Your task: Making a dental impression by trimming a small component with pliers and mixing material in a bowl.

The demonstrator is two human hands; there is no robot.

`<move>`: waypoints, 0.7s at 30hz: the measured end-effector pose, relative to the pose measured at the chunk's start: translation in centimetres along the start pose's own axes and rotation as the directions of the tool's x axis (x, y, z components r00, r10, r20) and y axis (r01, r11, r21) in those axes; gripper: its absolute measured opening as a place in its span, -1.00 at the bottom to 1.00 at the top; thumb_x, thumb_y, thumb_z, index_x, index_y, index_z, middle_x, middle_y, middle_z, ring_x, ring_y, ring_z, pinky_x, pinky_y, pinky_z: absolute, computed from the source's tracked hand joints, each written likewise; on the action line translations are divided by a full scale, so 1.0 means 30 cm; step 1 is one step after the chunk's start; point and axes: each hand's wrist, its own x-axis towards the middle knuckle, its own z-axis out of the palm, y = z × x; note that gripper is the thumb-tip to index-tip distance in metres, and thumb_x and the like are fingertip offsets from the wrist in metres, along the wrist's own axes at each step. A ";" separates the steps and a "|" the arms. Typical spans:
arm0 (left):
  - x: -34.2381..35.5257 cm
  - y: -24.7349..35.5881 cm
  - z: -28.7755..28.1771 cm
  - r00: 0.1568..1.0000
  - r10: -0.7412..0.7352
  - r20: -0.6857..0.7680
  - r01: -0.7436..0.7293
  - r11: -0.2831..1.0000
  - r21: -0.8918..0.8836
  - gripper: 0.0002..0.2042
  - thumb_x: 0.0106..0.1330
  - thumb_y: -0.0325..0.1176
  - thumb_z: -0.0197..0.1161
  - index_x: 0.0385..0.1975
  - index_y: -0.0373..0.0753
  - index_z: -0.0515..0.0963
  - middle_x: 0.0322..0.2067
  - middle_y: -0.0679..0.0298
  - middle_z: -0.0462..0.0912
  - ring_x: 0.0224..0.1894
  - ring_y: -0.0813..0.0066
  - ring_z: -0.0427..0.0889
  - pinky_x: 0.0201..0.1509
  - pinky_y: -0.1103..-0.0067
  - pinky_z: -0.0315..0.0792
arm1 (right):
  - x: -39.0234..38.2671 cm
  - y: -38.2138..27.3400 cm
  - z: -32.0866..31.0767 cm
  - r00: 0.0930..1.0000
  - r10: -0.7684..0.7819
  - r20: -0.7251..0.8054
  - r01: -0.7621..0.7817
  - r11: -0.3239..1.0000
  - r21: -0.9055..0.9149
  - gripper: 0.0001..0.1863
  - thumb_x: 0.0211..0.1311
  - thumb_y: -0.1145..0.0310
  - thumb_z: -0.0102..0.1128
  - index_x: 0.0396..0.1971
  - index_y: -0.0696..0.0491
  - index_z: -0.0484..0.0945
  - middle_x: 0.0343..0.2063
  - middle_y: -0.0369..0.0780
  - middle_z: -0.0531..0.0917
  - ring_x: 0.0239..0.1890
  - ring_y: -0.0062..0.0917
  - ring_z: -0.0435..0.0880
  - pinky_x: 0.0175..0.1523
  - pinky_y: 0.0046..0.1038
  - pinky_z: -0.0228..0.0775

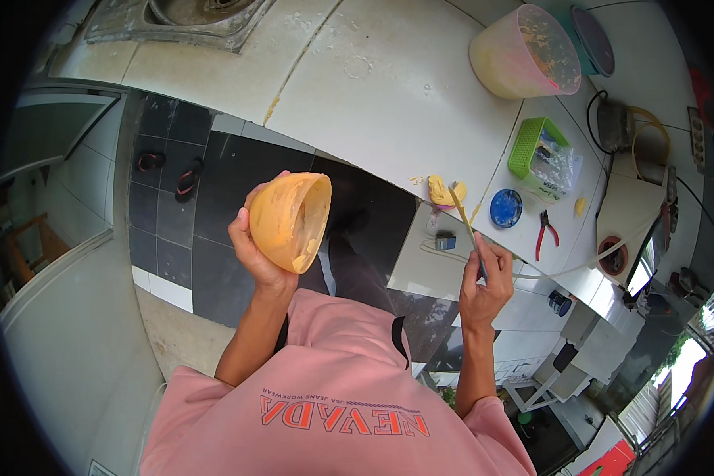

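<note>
My left hand (pixel 252 258) is wrapped round the outside of a yellow-orange bowl (pixel 276 222), tipped on its side with its mouth facing right. Thick yellow smears cling to the inside near the lower rim. In my right hand (pixel 486 287) is a narrow knife-like tool (pixel 462 213), its blade pointing up and coated with yellow paste. The tip overlaps a soft lump of yellow paste (pixel 438 190) at the counter's edge; whether they touch I cannot tell. The bowl is held over the floor, apart from the counter.
Along the white counter (pixel 389 79) are a pinkish bucket (pixel 496 59) smeared inside, a green basket (pixel 525 147) with plastic bags, a blue round lid (pixel 505 208) and red-handled pliers (pixel 546 236). A pale hose (pixel 567 270) crosses near my right hand. Sandals (pixel 187 181) lie on the floor.
</note>
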 end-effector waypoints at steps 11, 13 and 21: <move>-0.030 -0.143 0.035 0.753 -0.569 0.332 0.658 0.644 -0.390 -0.48 0.32 0.10 0.07 0.11 -0.16 0.45 0.07 0.15 0.53 0.14 0.08 0.49 0.32 0.03 0.27 | -0.036 -0.296 -0.045 0.911 -0.165 0.377 -0.083 0.824 0.561 -0.56 0.27 0.35 0.20 0.11 0.17 0.43 -0.14 -0.01 0.63 -0.14 -0.16 0.67 -0.07 -0.31 0.52; -0.044 -0.139 0.106 0.708 -0.551 0.442 0.704 0.608 -0.368 -0.50 0.33 0.09 0.07 0.11 -0.13 0.45 0.08 0.16 0.53 0.15 0.09 0.48 0.38 -0.04 0.14 | -0.019 -0.289 -0.087 0.920 -0.151 0.361 -0.078 0.834 0.547 -0.56 0.29 0.29 0.19 0.11 0.17 0.43 -0.12 0.00 0.62 -0.14 -0.15 0.67 -0.07 -0.31 0.52; 0.066 -0.084 0.275 0.654 -0.621 0.431 0.754 0.576 -0.315 -0.51 0.33 0.06 0.12 0.09 -0.16 0.46 0.07 0.18 0.55 0.15 0.19 0.50 0.28 0.19 0.36 | 0.407 -0.117 -0.259 0.983 -0.100 -0.156 0.134 0.965 0.225 -0.80 0.13 0.49 0.33 -0.27 0.18 0.53 -0.32 -0.14 0.63 -0.45 -0.42 0.62 -0.42 -0.44 0.47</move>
